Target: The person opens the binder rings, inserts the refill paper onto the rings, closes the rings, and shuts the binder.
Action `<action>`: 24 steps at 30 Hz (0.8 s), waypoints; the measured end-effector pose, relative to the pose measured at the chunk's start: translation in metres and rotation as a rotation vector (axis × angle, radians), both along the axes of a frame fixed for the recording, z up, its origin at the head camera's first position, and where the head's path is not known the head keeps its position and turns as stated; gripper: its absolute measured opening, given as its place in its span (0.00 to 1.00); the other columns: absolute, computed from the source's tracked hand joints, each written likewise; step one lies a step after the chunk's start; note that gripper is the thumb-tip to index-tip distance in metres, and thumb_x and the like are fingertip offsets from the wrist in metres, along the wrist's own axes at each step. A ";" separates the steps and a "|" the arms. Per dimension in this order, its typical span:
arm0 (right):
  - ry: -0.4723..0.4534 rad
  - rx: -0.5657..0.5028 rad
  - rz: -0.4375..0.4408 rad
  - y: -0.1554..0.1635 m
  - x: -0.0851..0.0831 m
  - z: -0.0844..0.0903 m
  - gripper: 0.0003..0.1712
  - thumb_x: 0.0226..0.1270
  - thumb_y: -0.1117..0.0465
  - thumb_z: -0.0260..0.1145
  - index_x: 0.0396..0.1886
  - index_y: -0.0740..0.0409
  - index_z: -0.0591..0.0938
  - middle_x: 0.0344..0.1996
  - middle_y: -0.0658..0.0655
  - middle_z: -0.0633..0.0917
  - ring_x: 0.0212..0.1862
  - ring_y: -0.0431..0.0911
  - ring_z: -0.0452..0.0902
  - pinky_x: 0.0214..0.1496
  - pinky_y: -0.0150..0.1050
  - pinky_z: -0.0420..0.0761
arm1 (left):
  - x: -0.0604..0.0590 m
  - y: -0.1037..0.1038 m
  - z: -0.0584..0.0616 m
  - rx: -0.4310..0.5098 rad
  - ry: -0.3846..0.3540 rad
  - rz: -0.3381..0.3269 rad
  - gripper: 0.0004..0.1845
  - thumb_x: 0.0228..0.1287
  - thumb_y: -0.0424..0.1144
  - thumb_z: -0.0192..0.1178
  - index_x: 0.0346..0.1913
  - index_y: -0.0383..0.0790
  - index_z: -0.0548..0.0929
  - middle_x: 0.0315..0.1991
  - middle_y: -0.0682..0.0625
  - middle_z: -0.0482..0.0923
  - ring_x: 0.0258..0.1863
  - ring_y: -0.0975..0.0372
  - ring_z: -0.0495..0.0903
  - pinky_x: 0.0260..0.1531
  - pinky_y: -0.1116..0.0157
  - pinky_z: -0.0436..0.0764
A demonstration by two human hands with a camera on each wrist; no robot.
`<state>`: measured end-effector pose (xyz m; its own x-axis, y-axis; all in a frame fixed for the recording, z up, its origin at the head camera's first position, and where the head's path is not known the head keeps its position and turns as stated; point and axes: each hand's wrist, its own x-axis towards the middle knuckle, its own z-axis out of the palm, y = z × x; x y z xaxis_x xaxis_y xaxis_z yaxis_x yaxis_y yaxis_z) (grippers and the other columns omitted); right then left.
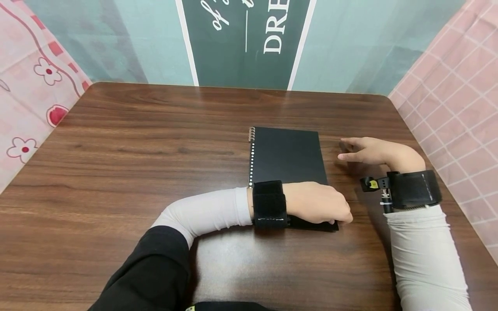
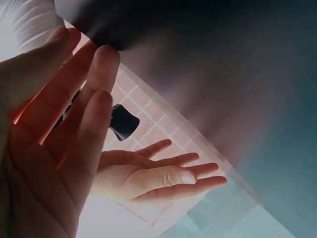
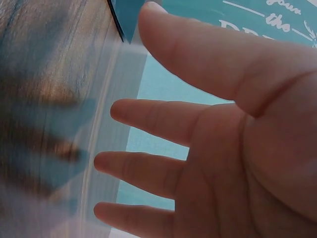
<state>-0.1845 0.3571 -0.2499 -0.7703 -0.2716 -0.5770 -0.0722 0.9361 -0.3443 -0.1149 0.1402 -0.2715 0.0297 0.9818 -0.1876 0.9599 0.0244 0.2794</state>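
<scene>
Dark wood-grain desk (image 1: 116,172), rounded far corners, glossy finish near the front edge. Left hand (image 1: 317,202) lies on the near right corner of a closed black spiral notebook (image 1: 288,153); fingers reach the cover's edge, and it is unclear whether they grip it or only rest there. Notebook sits right of desk centre, spiral binding on its left side. Right hand (image 1: 371,151) rests just beside the notebook's right edge, fingers straight and spread, holding nothing. Behind the desk: teal backdrop with a dark green lettered banner (image 1: 249,39); pink patterned cloth (image 1: 27,86) on both sides.
</scene>
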 end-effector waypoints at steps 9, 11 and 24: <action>0.006 0.004 0.001 0.001 -0.001 0.000 0.44 0.77 0.50 0.56 0.75 0.76 0.51 0.70 0.83 0.57 0.69 0.77 0.55 0.64 0.69 0.65 | 0.002 0.000 -0.002 -0.037 -0.001 0.026 0.07 0.74 0.39 0.56 0.49 0.51 0.81 0.51 0.61 0.81 0.52 0.70 0.76 0.50 0.73 0.73; 0.016 0.006 0.003 0.001 -0.001 0.000 0.43 0.77 0.50 0.56 0.75 0.76 0.52 0.70 0.82 0.57 0.70 0.77 0.56 0.64 0.69 0.65 | 0.002 0.000 -0.003 -0.036 0.003 0.029 0.05 0.74 0.40 0.56 0.47 0.51 0.81 0.49 0.60 0.81 0.50 0.69 0.76 0.47 0.73 0.73; 0.238 -0.024 0.015 -0.008 0.006 0.000 0.30 0.76 0.51 0.58 0.68 0.67 0.70 0.53 0.73 0.80 0.51 0.64 0.79 0.49 0.58 0.78 | 0.001 -0.040 0.024 0.079 0.148 0.111 0.10 0.75 0.45 0.54 0.52 0.50 0.81 0.48 0.59 0.82 0.47 0.66 0.80 0.47 0.70 0.77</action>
